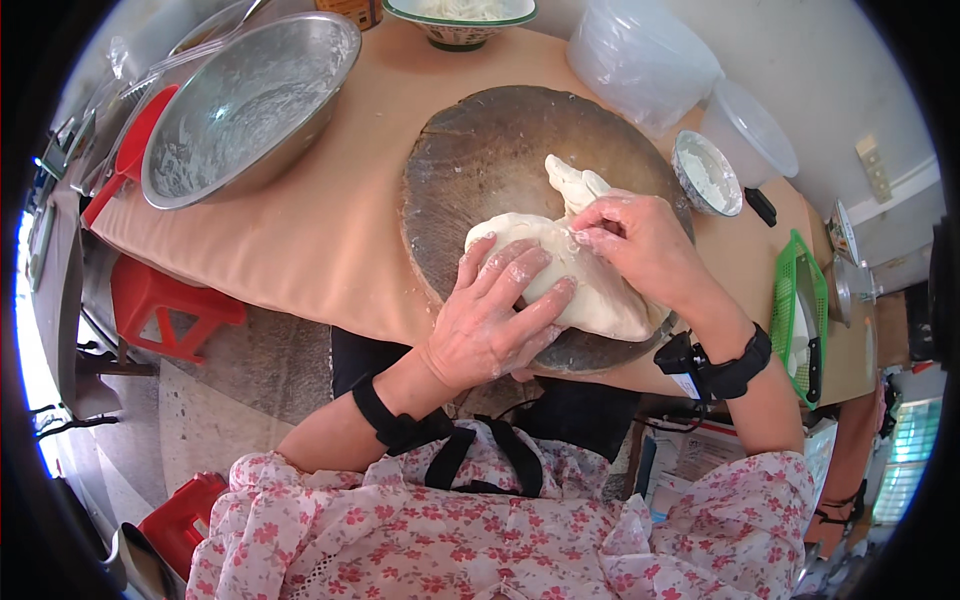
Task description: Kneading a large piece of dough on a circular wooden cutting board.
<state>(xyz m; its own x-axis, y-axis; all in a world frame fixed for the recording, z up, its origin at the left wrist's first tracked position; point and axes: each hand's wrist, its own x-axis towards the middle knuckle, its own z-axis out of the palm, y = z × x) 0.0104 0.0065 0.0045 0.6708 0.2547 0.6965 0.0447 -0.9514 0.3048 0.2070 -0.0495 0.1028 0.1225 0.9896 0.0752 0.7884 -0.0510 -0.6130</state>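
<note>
A large pale lump of dough [607, 292] lies on a round, worn wooden board [455, 160]. A narrower twisted piece rises from its far side and rests on the board. My left hand [505, 305] lies on the dough's left part with its fingers spread, pressing on the surface. At the far side my right hand [632, 240] pinches the dough between thumb and fingers, where the narrow piece joins the lump. Flour dusts both hands. The fingertips of my right hand are partly sunk in the dough's folds.
A floury metal basin [250, 110] stands at the left, beside a red-handled scoop [130, 150]. Right of the board sit a small bowl of flour [706, 172], a clear plastic tub [748, 130] and a green basket [800, 310] with a black-handled knife [814, 368]. A patterned bowl [460, 22] stands behind.
</note>
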